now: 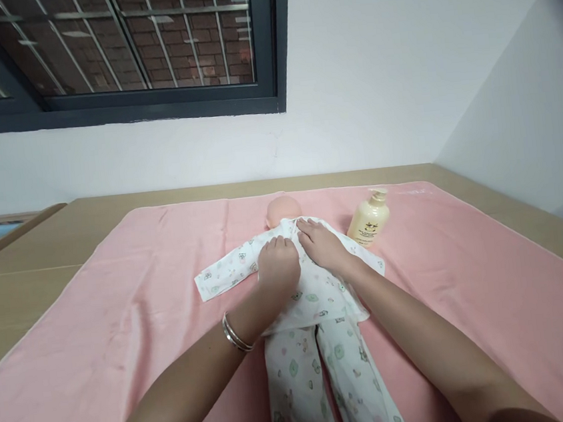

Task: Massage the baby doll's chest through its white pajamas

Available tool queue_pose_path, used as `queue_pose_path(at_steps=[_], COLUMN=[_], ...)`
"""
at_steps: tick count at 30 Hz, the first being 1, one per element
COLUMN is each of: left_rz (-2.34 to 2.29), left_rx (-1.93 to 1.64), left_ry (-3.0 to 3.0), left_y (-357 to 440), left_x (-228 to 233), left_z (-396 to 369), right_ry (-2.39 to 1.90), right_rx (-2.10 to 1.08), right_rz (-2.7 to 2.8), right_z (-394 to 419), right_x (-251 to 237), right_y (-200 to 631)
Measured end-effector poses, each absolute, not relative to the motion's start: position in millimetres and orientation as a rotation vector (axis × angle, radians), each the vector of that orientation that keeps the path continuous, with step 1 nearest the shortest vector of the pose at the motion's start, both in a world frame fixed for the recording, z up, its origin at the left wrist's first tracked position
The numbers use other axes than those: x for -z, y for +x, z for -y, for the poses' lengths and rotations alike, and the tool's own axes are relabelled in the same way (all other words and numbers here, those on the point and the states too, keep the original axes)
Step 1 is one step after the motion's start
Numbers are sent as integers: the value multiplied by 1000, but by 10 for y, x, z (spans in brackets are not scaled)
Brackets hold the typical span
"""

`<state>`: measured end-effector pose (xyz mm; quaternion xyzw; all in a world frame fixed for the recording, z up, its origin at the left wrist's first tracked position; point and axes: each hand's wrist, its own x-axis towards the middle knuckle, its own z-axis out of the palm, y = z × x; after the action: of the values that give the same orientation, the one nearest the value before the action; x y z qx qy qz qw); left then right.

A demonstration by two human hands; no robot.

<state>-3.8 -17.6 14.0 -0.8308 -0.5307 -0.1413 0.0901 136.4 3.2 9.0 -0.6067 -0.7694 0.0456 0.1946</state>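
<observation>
white walls | dark-framed barred window | brick beyond | tan wooden table

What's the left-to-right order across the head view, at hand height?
Doll sleeve → left hand → right hand → lotion bottle, all on the pink towel.

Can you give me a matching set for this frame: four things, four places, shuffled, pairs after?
Things:
1. left hand
2. right hand
3. lotion bottle
4. bangles

Places:
A. lying on the pink towel, beside the doll's shoulder
B. on the left wrist
C. on the doll's chest, nearer the spread sleeve
D. at the doll's collar, fingers just under the doll's head

Pairs: 1-C, 2-D, 3-A, 4-B
</observation>
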Motion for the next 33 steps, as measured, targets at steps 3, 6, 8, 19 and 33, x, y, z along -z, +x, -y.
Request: queue_pose_path(at_steps=[3, 6, 8, 19, 33], left_rz=[1586, 1600, 1648, 1744, 1603], left_rx=[524, 657, 707, 901, 1182], left_ry=[-2435, -2426, -2419, -2527, -2400], left_y=[-19, -23, -33, -132, -138], left_x=[-64, 3, 6, 85, 224], left_z=[223, 203, 168, -185, -146], right_ry=[-1720, -1782, -1815, -1839, -1661], right_rx=[-128, -82, -61, -61, -62], right_rz=[2141, 2153, 2178, 2250, 2086], right_z=[-45, 20, 97, 340, 10], right_x=[-56, -69, -114, -319, 76], right_y=[1365, 1307, 1255, 1179, 1247])
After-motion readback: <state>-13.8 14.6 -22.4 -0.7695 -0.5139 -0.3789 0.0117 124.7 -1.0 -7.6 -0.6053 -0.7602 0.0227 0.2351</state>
